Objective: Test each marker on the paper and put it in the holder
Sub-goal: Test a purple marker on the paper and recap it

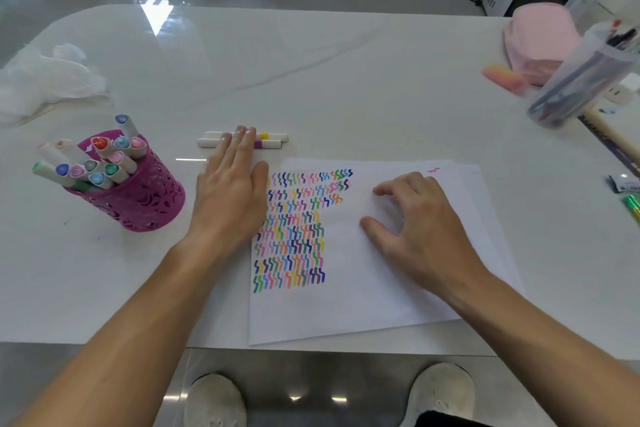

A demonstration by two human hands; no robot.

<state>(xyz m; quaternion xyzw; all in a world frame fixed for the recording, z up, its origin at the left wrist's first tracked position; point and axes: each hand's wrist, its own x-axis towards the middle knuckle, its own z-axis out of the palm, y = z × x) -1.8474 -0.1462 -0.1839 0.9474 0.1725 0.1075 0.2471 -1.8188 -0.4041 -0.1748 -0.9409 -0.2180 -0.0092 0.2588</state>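
Observation:
Two white markers lie side by side on the table beyond the paper: one with a yellow band (273,136) and one with a purple band (266,145). My left hand (230,184) lies flat with straight fingers, its fingertips touching both markers. The white paper (363,288) carries rows of coloured zigzag test marks on its left part. My right hand (412,218) rests on the paper with loosely curled fingers and holds nothing. A magenta perforated holder (145,198) stands at the left, filled with several capped markers.
Crumpled clear plastic (45,76) lies at the far left. At the right stand a clear jar of pens (585,80), a pink pouch (540,42), a pink eraser-like block (505,78) and a wooden handle (613,139). Green pens (633,204) sit at the right edge.

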